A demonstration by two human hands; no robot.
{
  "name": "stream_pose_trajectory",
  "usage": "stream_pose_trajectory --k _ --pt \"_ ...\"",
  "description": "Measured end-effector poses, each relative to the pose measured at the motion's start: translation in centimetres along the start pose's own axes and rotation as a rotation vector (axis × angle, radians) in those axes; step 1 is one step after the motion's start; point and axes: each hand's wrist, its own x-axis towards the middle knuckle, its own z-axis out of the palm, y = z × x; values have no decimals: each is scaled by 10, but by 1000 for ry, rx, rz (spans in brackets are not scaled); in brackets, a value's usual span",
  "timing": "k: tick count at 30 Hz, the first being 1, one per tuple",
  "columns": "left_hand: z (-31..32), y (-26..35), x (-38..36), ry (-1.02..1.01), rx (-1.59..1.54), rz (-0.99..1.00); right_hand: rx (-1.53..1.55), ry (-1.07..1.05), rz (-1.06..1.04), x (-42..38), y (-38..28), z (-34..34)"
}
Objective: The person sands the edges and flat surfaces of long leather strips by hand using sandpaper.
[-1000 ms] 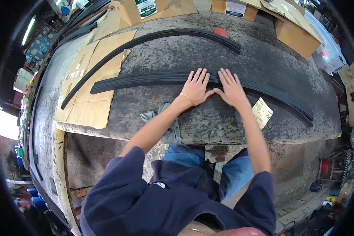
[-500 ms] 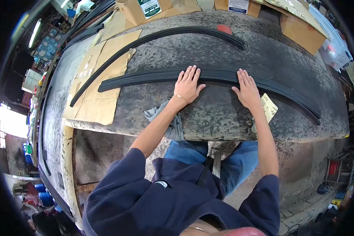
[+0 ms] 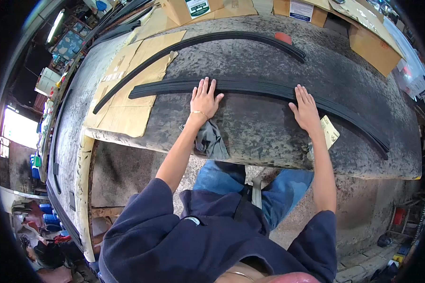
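A bundle of long black rubber-like strips (image 3: 257, 88) lies across the dark worktable, bending down toward its right end. My left hand (image 3: 205, 101) rests flat on the left half of this bundle, fingers stretched out. Farther right, my right hand (image 3: 307, 111) also lies on the strips with its fingers extended. Neither hand grips anything. Beside my left wrist is a crumpled grey cloth (image 3: 213, 141) near the table edge. Next to my right wrist sits a pale sheet with printing (image 3: 329, 131), partly hidden by the arm.
Beyond the bundle, a second curved set of black strips (image 3: 208, 36) reaches onto flattened cardboard (image 3: 130, 115) at left. A red object (image 3: 283, 37) touches its far end. Cardboard boxes (image 3: 373, 49) stand along the back. The worktable's front edge (image 3: 269, 162) is close to my legs.
My left hand has slid left along the strips, widening the gap between my hands. My right hand stays at about the same place on the bundle. The whole view has turned slightly.
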Motion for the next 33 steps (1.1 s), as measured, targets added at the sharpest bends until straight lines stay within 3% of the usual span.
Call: stream_pose_trajectory --k 3,6,11,25,33 --pt "2 5 6 -17 -12 -99 90 -92 -22 6 12 -6" --pt "2 -2 6 -17 -2 -321 163 -138 -24 8 21 -12" --pt "0 -47 -7 -5 7 -410 209 -122 -35 9 21 -5" --pt "-3 -89 -31 148 -9 -541 321 -155 20 9 14 -20" --pt "-7 -117 -45 175 76 -417 294 -154 95 10 11 -19"
